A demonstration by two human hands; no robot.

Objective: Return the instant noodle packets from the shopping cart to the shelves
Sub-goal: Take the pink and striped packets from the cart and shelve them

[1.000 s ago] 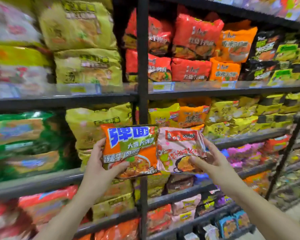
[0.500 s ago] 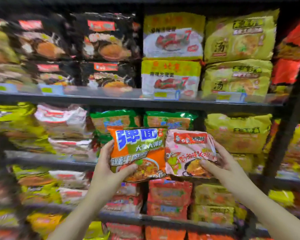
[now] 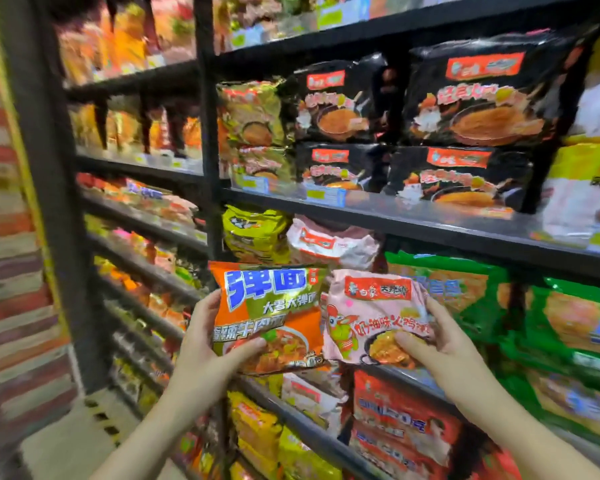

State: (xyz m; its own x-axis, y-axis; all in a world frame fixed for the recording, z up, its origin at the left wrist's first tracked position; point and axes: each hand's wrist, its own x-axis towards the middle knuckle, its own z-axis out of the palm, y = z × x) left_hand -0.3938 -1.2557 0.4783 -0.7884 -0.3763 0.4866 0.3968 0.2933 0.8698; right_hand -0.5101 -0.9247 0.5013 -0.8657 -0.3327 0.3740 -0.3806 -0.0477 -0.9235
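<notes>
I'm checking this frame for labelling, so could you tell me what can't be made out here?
- Shopping cart: outside the head view.
- Far-left shelves: motion blur smears the packets.
- Price tags: too blurred to read.
- Pink packet: its left edge is hidden behind the orange packet.

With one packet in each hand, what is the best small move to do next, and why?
Probably raise the right hand and bring its pink packet up to the pale pink packs on the shelf just above. They look similar, though blur prevents certainty. The left hand holds the orange packet; no clear match shows.
</notes>
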